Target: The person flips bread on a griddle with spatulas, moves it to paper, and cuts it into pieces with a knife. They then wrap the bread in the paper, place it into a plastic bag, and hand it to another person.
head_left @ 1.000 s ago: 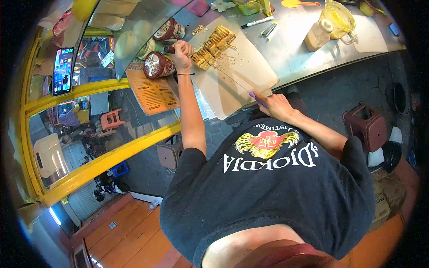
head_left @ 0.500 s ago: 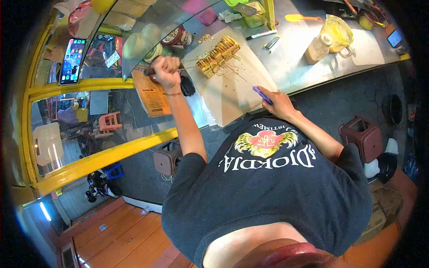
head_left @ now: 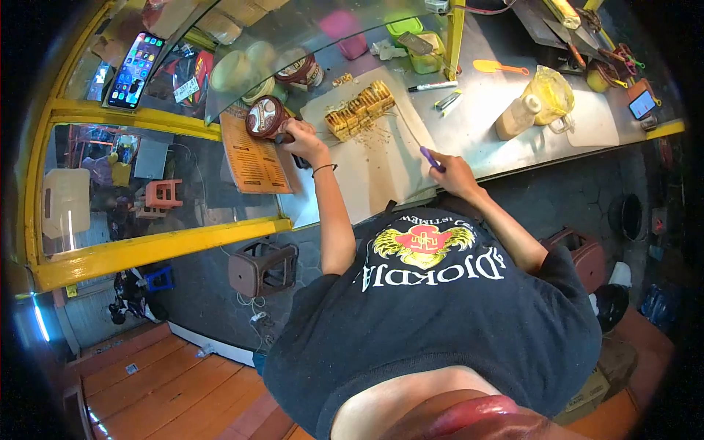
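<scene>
My left hand (head_left: 306,144) is closed around the dark handle of a metal tool, whose thin end reaches toward the near left end of the toasted bread (head_left: 359,110). The bread is cut into several pieces that stand close together in a row. In my right hand (head_left: 456,176) is a knife (head_left: 430,157) with a purple handle, gripped from the right. Its narrow blade points up and left, ending close to the bread's right end. Beneath the bread lies a pale board (head_left: 381,172) scattered with brown crumbs. A brown-lidded jar (head_left: 265,116) stands just beyond my left hand.
An orange printed menu (head_left: 253,163) lies left of the board. Right of the board are markers (head_left: 434,86), an orange spatula (head_left: 500,67), a squeeze bottle (head_left: 518,117) and a yellow-lined jug (head_left: 551,99). A glass panel with a yellow frame (head_left: 169,248) borders the left side.
My left hand has come lower and to the right with its tool, uncovering the brown-lidded jar. The knife's blade has swung from the bread's near side to its right end.
</scene>
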Available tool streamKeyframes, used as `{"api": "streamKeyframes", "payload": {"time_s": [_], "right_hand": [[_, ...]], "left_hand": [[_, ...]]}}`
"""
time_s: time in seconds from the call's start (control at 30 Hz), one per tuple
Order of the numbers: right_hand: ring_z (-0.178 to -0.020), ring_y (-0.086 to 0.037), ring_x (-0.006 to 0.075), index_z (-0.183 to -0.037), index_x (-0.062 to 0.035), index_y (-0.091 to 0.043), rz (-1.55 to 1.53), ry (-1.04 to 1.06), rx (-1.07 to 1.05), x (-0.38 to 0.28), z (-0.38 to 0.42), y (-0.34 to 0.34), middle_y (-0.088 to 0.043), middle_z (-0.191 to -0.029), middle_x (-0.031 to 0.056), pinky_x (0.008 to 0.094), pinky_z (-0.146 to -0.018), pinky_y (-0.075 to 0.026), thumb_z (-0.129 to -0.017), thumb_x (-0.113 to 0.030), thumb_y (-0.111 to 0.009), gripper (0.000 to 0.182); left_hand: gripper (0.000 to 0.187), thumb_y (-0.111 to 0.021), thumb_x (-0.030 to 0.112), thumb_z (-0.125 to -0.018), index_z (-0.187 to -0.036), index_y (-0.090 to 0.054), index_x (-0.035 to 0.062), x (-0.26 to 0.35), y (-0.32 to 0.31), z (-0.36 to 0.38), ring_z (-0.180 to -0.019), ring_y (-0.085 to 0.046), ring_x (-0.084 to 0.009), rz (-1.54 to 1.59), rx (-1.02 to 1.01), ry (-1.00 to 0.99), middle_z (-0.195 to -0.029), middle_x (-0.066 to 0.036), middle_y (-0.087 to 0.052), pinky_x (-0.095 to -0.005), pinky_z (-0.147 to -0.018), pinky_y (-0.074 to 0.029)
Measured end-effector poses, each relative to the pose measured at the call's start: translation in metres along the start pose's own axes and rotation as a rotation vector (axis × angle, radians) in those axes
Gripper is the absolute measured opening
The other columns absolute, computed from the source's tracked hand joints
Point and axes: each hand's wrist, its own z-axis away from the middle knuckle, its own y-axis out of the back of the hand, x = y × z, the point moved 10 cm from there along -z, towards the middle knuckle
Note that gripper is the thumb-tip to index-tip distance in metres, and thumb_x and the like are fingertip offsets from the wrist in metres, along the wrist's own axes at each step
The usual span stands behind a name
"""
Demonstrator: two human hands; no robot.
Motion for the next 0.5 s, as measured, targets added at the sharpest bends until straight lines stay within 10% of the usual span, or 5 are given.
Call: {"api": "streamKeyframes", "payload": {"time_s": [0.2,0.33,0.37,0.47,0.5], "right_hand": [[-0.072,-0.068,0.0317,-0.123,-0.0053,-0.062,-0.074,-0.039,0.020,0.006,0.003,0.027,-0.069,-0.083,0.0210,0.0397,-0.068,-0.053,-0.081,-0.019,-0.064,0.045],[-0.055,-0.057,0.0096,-0.116,-0.0024,-0.057,-1.139,-0.231,-0.442,-0.022,0.050,0.012,-0.061,-0.074,0.0050,0.0223,-0.049,-0.042,-0.089,-0.009,-0.057,0.027],[-0.054,-0.056,0.0099,-0.117,-0.0020,-0.057,-1.305,-0.250,-0.585,-0.031,0.065,0.009,-0.062,-0.075,0.0063,0.0241,-0.047,-0.042,-0.091,-0.014,-0.059,0.028],[-0.045,-0.052,0.0122,-0.105,-0.0071,-0.059,-1.879,-0.275,-0.640,-0.063,0.091,0.013,-0.059,-0.064,0.0067,0.0228,-0.040,-0.037,-0.098,-0.031,-0.051,0.026],[-0.043,-0.053,0.0142,-0.102,-0.0088,-0.059,-1.990,-0.598,-0.230,-0.017,0.088,-0.007,-0.059,-0.064,0.0081,0.0232,-0.038,-0.038,-0.099,-0.037,-0.047,0.031]], "left_hand": [[0.038,-0.053,0.020,-0.092,-0.061,-0.031,0.0158,0.013,0.001,-0.010,-0.046,-0.029,-0.0078,-0.070,-0.021,-0.004,-0.054,0.004,-0.034,-0.0277,-0.044,-0.025],[0.033,-0.048,0.023,-0.094,-0.064,-0.046,0.0102,0.086,-0.066,0.058,-0.055,-0.042,-0.0141,-0.309,-0.437,-0.354,-0.061,0.001,-0.045,-0.0307,-0.050,-0.034],[0.030,-0.047,0.022,-0.095,-0.070,-0.052,0.0071,0.083,-0.086,0.107,-0.062,-0.049,-0.0182,-0.666,-0.652,-0.541,-0.069,-0.003,-0.052,-0.0311,-0.057,-0.041],[0.026,-0.074,0.031,-0.078,-0.092,-0.068,0.0090,0.092,-0.178,0.274,-0.096,-0.059,-0.0275,-0.145,-1.484,-0.478,-0.098,-0.009,-0.063,-0.0447,-0.088,-0.046],[0.039,-0.079,0.036,-0.068,-0.099,-0.071,0.0130,0.086,-0.192,0.310,-0.106,-0.057,-0.0281,-0.103,-1.611,-0.492,-0.109,-0.009,-0.062,-0.0445,-0.094,-0.046]]}}
